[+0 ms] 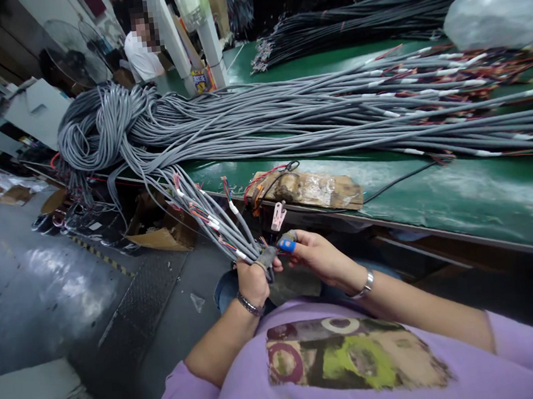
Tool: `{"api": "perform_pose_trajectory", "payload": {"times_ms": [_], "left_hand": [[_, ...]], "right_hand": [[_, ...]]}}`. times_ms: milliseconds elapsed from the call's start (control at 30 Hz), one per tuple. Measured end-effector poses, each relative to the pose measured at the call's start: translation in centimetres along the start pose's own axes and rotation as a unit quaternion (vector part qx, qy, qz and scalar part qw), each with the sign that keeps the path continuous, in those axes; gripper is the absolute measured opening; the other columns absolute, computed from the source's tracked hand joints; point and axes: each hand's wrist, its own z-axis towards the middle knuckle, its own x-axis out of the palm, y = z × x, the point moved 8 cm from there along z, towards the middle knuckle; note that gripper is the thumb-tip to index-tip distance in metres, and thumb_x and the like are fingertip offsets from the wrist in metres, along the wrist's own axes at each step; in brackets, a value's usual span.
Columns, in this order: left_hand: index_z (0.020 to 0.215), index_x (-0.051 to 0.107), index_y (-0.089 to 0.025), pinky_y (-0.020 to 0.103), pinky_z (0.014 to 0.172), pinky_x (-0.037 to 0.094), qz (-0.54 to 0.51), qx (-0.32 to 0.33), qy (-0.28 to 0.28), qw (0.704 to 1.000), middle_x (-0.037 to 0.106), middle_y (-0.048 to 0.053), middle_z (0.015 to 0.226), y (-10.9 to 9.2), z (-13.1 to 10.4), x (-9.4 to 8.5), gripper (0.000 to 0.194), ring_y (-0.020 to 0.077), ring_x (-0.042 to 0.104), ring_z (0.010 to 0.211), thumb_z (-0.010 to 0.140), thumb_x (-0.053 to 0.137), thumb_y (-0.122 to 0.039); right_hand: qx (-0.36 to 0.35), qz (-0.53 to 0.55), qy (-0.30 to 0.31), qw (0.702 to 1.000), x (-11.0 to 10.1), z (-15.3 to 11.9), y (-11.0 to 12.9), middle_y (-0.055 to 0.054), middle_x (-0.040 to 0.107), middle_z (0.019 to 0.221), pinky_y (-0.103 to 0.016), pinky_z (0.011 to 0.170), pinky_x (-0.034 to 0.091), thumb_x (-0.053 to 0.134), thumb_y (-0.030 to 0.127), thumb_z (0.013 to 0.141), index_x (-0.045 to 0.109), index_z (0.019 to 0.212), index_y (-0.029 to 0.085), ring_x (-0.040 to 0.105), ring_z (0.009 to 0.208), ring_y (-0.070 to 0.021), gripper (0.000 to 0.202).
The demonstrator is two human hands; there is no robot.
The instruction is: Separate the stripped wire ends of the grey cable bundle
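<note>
My left hand is wrapped round the lower end of a bundle of grey cables, whose stripped ends show coloured wires and white bands. Grey wrapping covers its thumb. Just to the right, my right hand is pinched close to the cable ends, with blue tape on a fingertip; what lies between its fingers is too small to make out. A pink clip hangs at the table edge above my hands. Behind it, a wooden board wrapped in clear tape lies on the green table.
A long pile of grey cables stretches across the table, coiled at the left. Black cables and a plastic bag lie behind. A person is at the far left. A cardboard box stands below the table edge.
</note>
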Motion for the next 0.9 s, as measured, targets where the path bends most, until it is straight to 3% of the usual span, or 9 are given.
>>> {"api": "perform_pose_trajectory", "payload": {"times_ms": [200, 333, 433, 533, 633, 800, 900], "left_hand": [[0.06, 0.06, -0.013, 0.022, 0.041, 0.044, -0.036, -0.007, 0.021, 0.999, 0.056, -0.001, 0.045, -0.8, -0.1, 0.2, 0.025, 0.0092, 0.051, 0.04, 0.059, 0.075, -0.033], [0.063, 0.061, -0.013, 0.021, 0.041, 0.043, -0.055, -0.022, 0.026, 0.998, 0.057, -0.002, 0.047, -1.5, -0.1, 0.9, 0.024, 0.0087, 0.051, 0.04, 0.055, 0.077, -0.03], [0.062, 0.061, -0.013, 0.021, 0.041, 0.043, -0.058, -0.031, 0.027, 0.997, 0.056, -0.002, 0.046, -1.8, 0.0, 1.5, 0.025, 0.0083, 0.051, 0.04, 0.054, 0.077, -0.03], [0.062, 0.061, -0.013, 0.021, 0.041, 0.044, -0.063, -0.036, 0.031, 0.997, 0.057, -0.002, 0.046, -2.0, 0.1, 1.9, 0.025, 0.0084, 0.051, 0.04, 0.055, 0.077, -0.031], [0.063, 0.061, -0.013, 0.02, 0.041, 0.043, -0.064, -0.039, 0.034, 0.997, 0.057, -0.001, 0.048, -1.9, 0.3, 2.1, 0.026, 0.0082, 0.051, 0.041, 0.055, 0.077, -0.032], [0.061, 0.06, -0.013, 0.019, 0.041, 0.043, -0.059, -0.05, 0.013, 0.997, 0.057, -0.002, 0.047, -1.5, 0.6, 2.3, 0.029, 0.0082, 0.052, 0.041, 0.05, 0.079, -0.032], [0.063, 0.061, -0.013, 0.02, 0.041, 0.044, -0.045, -0.054, 0.015, 0.997, 0.056, -0.002, 0.046, -1.3, 0.6, 2.4, 0.031, 0.0082, 0.051, 0.04, 0.051, 0.079, -0.035]], "right_hand": [[0.04, 0.098, -0.044, 0.993, -1.8, 1.0, 0.0, 0.002, 0.055, 0.061, -0.023, 0.051, 0.045, 0.066, 0.052, 0.072, 0.058, 0.069, 0.017, 0.045, 0.049, -0.0068, 0.037], [0.053, 0.091, 0.011, 0.994, -0.9, 2.2, 0.9, -0.002, 0.061, 0.073, -0.023, 0.053, 0.046, 0.066, 0.055, 0.071, 0.062, 0.077, 0.016, 0.05, 0.055, -0.0081, 0.039], [-0.015, 0.037, 0.048, 0.998, 0.1, 2.8, 2.4, 0.001, 0.056, 0.064, -0.022, 0.051, 0.04, 0.069, 0.054, 0.069, 0.061, 0.073, 0.016, 0.045, 0.052, -0.0074, 0.039], [-0.101, -0.036, -0.018, 0.994, -0.5, 2.9, 3.5, 0.002, 0.052, 0.057, -0.023, 0.049, 0.035, 0.065, 0.057, 0.071, 0.06, 0.068, 0.017, 0.041, 0.05, -0.0079, 0.041], [-0.134, -0.055, -0.062, 0.988, -1.0, 2.9, 3.7, 0.001, 0.054, 0.06, -0.024, 0.052, 0.036, 0.057, 0.064, 0.074, 0.059, 0.068, 0.018, 0.043, 0.053, -0.0098, 0.046], [-0.066, 0.058, 0.05, 0.995, 0.8, 3.7, 2.8, 0.002, 0.049, 0.057, -0.026, 0.054, 0.039, 0.057, 0.068, 0.071, 0.056, 0.067, 0.018, 0.043, 0.052, -0.0107, 0.049], [-0.042, 0.107, 0.073, 0.991, 1.2, 4.0, 2.7, 0.001, 0.051, 0.059, -0.026, 0.053, 0.04, 0.06, 0.067, 0.069, 0.058, 0.068, 0.018, 0.044, 0.053, -0.0105, 0.05]]}}
